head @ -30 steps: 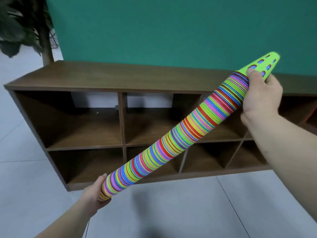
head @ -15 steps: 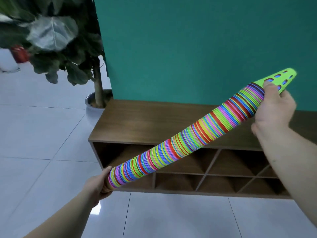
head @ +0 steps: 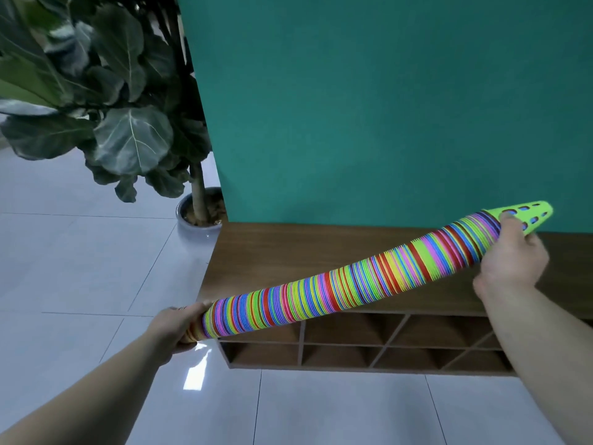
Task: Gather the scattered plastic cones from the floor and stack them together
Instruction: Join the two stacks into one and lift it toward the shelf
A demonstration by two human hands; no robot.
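A long stack of nested plastic cones [head: 346, 289], striped in many bright colours, stretches from lower left to upper right across the view. Its top cone [head: 529, 215] is lime green with oval holes. My left hand [head: 178, 326] grips the wide bottom end. My right hand [head: 510, 261] holds the narrow upper end just below the green tip. The stack sags slightly in the middle and hangs in the air above the shelf. No loose cones show on the floor.
A low brown wooden shelf unit [head: 288, 252] with open cubbies stands against a teal wall [head: 385, 107]. A potted plant [head: 199, 213] with large dark leaves sits at its left end. Pale grey tiled floor [head: 80, 268] spreads left and in front.
The view has swung left and risen, bringing the plant and wall into sight. The cone stack now lies flatter across the view, with both hands keeping hold of its ends.
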